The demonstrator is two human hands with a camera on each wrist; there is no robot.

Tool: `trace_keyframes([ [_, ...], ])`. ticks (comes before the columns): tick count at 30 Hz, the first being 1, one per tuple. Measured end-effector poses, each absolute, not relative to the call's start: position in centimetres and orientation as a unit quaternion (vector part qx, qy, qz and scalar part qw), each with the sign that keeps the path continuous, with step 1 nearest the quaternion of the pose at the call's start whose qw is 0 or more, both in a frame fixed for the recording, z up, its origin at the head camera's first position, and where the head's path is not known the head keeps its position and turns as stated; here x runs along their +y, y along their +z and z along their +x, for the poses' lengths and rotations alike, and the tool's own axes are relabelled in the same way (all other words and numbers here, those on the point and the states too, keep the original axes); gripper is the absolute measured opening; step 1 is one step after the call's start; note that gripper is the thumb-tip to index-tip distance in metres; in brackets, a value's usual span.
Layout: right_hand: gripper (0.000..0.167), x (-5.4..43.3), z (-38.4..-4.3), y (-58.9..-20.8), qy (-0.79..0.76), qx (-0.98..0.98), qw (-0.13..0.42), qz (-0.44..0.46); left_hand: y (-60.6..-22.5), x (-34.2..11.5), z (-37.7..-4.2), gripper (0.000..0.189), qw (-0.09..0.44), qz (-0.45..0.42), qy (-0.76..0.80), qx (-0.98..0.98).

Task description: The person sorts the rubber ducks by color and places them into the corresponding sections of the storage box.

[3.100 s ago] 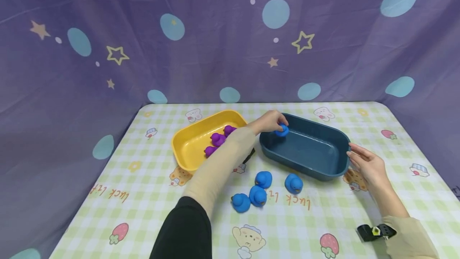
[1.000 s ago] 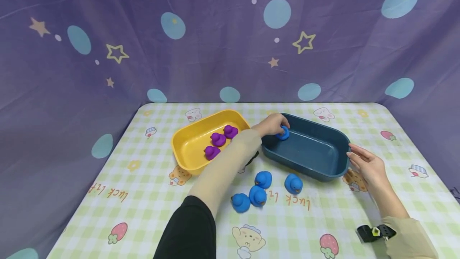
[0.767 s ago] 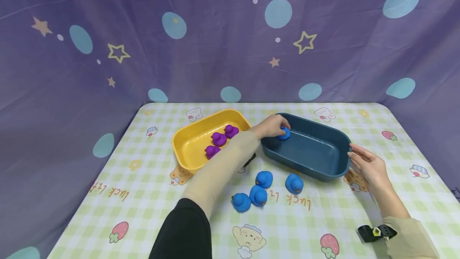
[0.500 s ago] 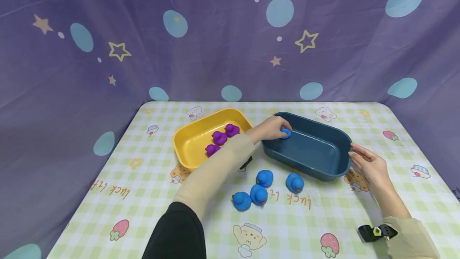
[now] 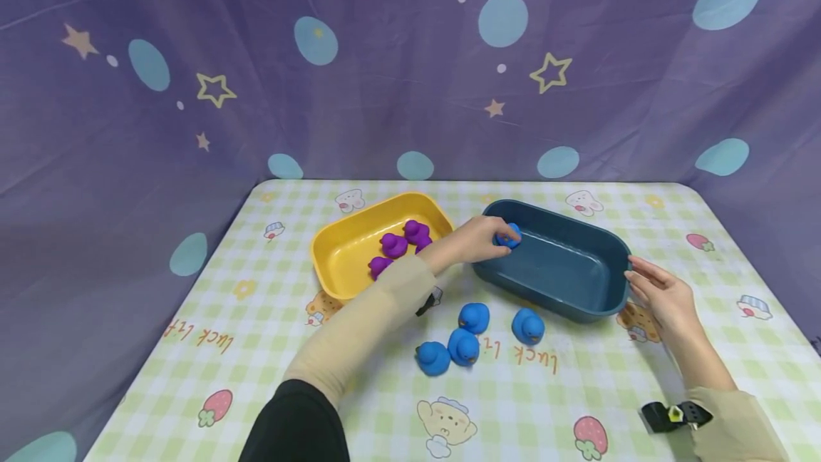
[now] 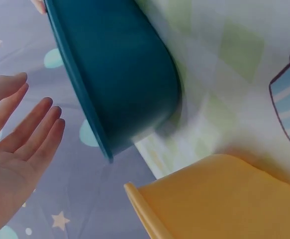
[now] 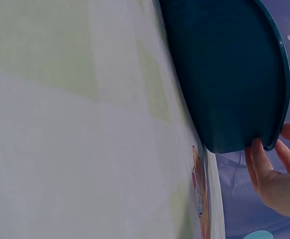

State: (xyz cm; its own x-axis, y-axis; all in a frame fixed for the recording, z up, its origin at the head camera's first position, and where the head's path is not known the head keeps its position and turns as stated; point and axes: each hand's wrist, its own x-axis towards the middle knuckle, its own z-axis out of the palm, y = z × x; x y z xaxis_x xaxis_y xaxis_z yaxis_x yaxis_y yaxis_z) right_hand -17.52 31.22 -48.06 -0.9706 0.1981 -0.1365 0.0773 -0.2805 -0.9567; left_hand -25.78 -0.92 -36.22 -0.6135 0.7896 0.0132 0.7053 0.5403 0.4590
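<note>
No toy is sitting in the left hand (image 5: 481,239), which is hovering with loosely spread fingers over the left end of a dark teal, oval plastic tub (image 5: 571,262) right of centre, near a blue toy duck (image 5: 509,235) resting inside, while the right hand (image 5: 667,301) is merely touching the right rim with nearly straight fingers. That light touch may be steadying little, so a knock could be sliding the tub into four loose blue ducks (image 5: 528,326) below it, and the beige sleeve (image 5: 359,326) is risking brushing purple toy ducks (image 5: 393,245) in the yellow oval tub (image 5: 343,262), left of centre.
</note>
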Motion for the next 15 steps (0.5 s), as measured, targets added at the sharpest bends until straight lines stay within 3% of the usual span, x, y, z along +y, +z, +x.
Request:
trace_keyframes([
  [15,0.049,31.5,-17.7,-48.5,0.786,-0.604,0.029,-0.130,-36.0,-3.1,-22.1,0.025,0.082,0.445,0.212,0.866],
])
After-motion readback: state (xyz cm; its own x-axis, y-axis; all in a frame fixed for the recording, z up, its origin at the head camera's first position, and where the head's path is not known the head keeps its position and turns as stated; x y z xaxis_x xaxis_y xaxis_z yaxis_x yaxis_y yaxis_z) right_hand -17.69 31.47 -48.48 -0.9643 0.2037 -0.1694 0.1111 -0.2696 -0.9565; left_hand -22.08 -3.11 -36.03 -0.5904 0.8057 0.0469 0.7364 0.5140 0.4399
